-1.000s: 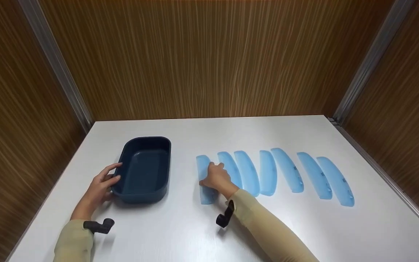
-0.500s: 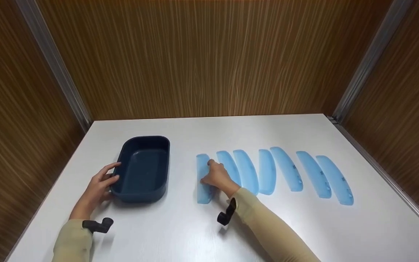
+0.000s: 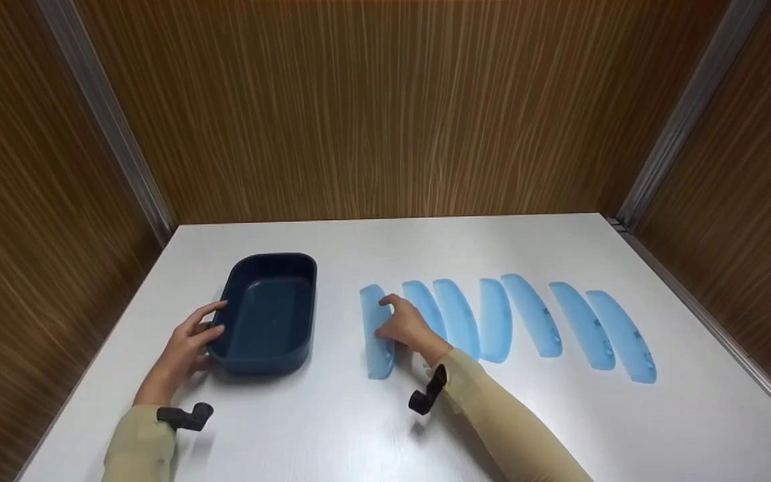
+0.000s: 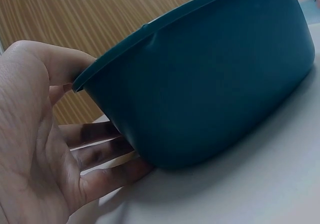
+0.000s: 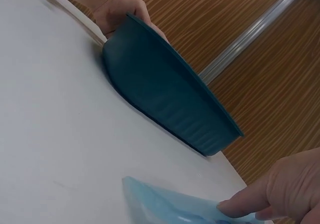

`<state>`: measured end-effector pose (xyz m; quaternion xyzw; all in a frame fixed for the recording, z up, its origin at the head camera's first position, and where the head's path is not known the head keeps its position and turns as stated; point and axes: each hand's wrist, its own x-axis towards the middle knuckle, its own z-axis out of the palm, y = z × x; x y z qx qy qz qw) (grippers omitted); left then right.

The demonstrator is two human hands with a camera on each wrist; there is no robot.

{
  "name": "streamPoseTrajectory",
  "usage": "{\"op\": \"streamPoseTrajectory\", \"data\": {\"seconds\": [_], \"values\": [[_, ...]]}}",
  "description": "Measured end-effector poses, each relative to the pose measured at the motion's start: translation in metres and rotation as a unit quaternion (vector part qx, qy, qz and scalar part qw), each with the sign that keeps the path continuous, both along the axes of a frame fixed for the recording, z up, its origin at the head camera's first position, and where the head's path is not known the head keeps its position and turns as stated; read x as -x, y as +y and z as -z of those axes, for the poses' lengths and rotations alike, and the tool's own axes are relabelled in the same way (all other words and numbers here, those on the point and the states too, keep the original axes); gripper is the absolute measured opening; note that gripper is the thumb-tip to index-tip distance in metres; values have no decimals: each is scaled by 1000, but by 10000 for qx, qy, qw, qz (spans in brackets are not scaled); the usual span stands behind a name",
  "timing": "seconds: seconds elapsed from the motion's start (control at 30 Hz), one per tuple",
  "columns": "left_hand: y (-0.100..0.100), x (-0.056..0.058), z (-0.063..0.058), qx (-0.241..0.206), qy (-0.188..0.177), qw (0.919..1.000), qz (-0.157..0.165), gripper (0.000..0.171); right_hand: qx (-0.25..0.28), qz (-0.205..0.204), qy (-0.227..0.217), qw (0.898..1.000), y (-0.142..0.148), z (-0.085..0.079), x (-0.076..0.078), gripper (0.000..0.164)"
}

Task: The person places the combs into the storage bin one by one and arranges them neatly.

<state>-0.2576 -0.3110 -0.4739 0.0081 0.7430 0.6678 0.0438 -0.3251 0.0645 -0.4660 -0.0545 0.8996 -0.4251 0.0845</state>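
Leftmost blue strip (image 3: 373,316), just below the frame's centre, has tilted slightly, suggesting a firmer hold by the right hand (image 3: 408,327), its fingers (image 3: 392,298) pinching the edge.

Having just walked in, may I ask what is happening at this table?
A person's left hand holds the side of a dark blue container standing on the white table. The right hand appears to be pinching the leftmost blue strip. Six other blue strips lie in a row to its right, none of them in the container.
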Motion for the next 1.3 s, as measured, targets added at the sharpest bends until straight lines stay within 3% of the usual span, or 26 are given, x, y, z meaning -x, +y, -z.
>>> {"op": "streamPoseTrajectory", "data": {"seconds": [0.6, 1.03, 1.3], "values": [[-3, 2, 4, -31, 14, 10000, 5, 53, 877, -210, -304, 9955, -1, -1, -1, 52], [-2, 4, 2, -74, 60, 9999, 71, 55, 1712, -243, -256, 9846, -11, -16, -6, 55], [-8, 3, 1, -605, -63, 9979, 208, 56, 2136, -164, -238, 9765, -20, -24, -7, 55]]}}
